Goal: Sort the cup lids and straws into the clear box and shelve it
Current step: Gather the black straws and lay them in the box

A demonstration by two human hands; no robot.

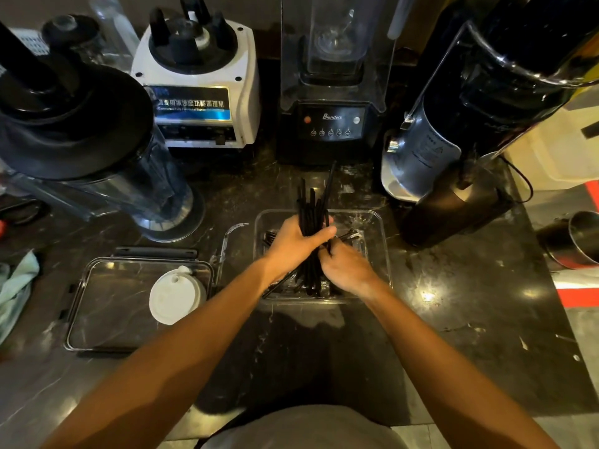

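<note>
A bundle of black straws (313, 205) stands tilted in the clear box (378, 234) at the middle of the dark counter. My left hand (296, 241) is closed around the bundle from the left. My right hand (346, 267) grips the lower part of the same straws from the right, inside the box. More black straws (351, 235) lie on the box's floor. To the left, a stack of white cup lids (175, 296) rests on the clear box lid (107, 306), which lies flat on the counter.
Behind the box stand a white blender base (197, 89), a black blender (330, 118) and a dark grinder (453, 176). A blender jug (97, 150) leans at the left. A metal cup (577, 238) is at the right edge, a pale cloth (16, 286) at the far left.
</note>
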